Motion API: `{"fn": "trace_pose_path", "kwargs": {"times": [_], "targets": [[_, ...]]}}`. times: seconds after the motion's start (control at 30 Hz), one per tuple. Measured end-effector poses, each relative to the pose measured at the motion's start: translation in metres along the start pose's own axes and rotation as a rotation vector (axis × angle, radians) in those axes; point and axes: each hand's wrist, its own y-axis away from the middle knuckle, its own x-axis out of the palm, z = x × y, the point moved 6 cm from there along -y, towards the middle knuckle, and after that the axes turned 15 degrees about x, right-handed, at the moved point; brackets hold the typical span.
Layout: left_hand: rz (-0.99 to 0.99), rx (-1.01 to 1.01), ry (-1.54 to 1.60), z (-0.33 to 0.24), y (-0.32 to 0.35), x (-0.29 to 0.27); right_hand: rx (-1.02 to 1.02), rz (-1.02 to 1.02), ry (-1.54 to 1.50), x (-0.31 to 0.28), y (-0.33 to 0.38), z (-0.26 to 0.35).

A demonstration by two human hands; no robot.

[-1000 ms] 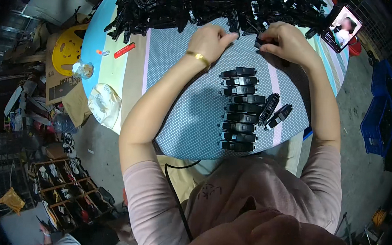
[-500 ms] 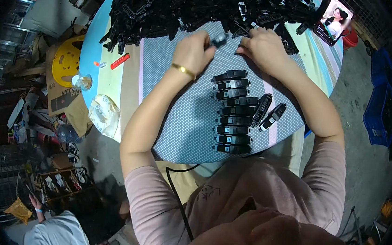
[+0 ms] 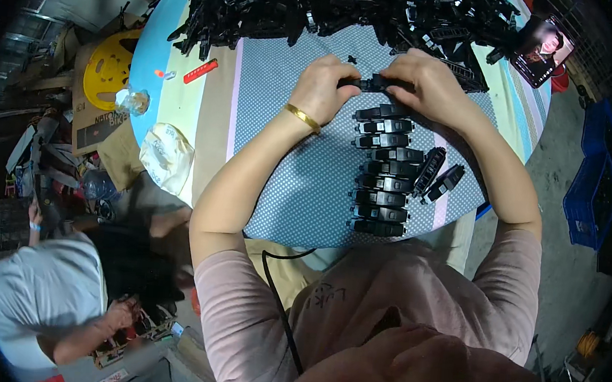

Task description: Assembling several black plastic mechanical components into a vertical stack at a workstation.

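— Where are the hands?
— Both are stretched out to the far side, close together. The left hand [image 3: 324, 85] sits just left of the right hand [image 3: 431, 87], knuckles up, fingers curled in toward each other.
— Open or closed?
— Both are pinched closed, the fingertips nearly meeting between the two hands.
— And the arms?
— The left forearm [image 3: 250, 164] is bare and runs from the near left up to the wrist. The right forearm [image 3: 500, 175] comes from the near right, bent at the elbow. Pink sleeves cover both upper arms.
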Motion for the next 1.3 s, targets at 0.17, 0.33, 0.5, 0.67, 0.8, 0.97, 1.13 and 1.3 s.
{"fn": "trace_pose_path", "kwargs": {"times": [0.17,0.33,0.5,0.67,0.8,0.97,1.13,1.3], "targets": [[0.016,-0.106,0.113,0.012,0.001,0.003,0.002,0.045,0.109,0.000,0.000,0.002],[0.052,-0.002,0.054,0.003,-0.008,0.001,-0.026,0.065,0.009,0.009,-0.005,-0.002],[0.079,-0.027,0.077,0.002,-0.009,0.000,0.061,0.084,-0.108,0.006,-0.004,-0.004],[0.071,-0.039,0.063,0.000,-0.005,-0.002,0.102,0.185,0.073,-0.002,-0.003,-0.007],[0.050,-0.052,0.074,0.002,-0.005,-0.002,0.042,0.126,0.135,-0.004,0.000,0.004],[0.028,0.169,0.057,-0.008,-0.008,0.003,-0.065,0.124,0.021,0.009,-0.002,0.015],[0.028,0.106,0.133,-0.005,-0.007,0.006,0.014,0.138,-0.007,0.009,-0.002,0.003],[0.138,0.102,0.258,-0.004,-0.003,0.011,0.057,-0.018,-0.144,-0.043,0.001,-0.016]]}}
